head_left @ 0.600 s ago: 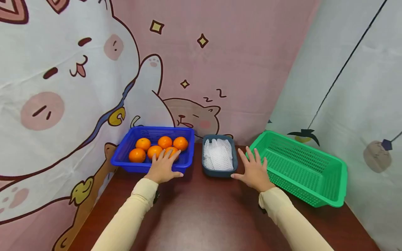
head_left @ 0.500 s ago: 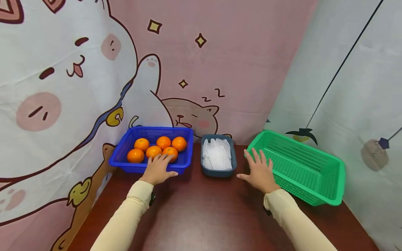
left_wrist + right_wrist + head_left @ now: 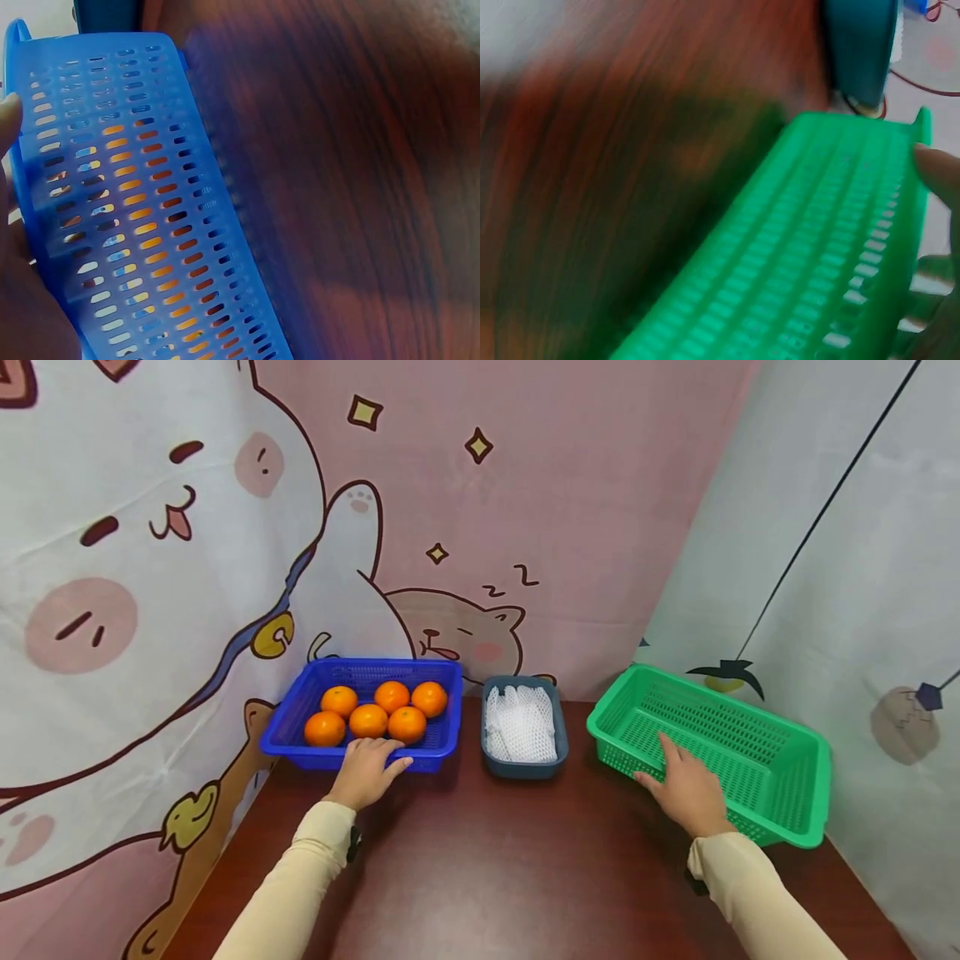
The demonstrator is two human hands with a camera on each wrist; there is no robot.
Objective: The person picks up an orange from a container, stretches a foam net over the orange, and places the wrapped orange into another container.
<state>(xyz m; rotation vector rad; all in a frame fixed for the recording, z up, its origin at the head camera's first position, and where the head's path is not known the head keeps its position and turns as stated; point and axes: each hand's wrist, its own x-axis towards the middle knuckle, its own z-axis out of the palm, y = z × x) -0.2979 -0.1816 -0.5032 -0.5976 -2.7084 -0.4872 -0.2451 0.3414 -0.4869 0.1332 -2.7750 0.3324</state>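
Cream-sleeved left grip (image 3: 365, 774) lies over the near rim of the blue basket (image 3: 427, 762) of six oranges (image 3: 368, 721); whether it clasps is unclear. Right grip (image 3: 692, 793), thumb and forefinger spread, meets the green basket (image 3: 705, 752). A tub (image 3: 525, 771) of white netting (image 3: 521, 724) stands between.

The left arm (image 3: 288, 881) reached over the desk (image 3: 495, 860) toward its far left corner, the right arm (image 3: 757, 897) toward its right edge, well apart. The left hand (image 3: 362, 774) lay back upward, fingers bent, thumb pointing inward; the right hand (image 3: 692, 789), also back upward, had its index finger extended and its thumb spread inward.
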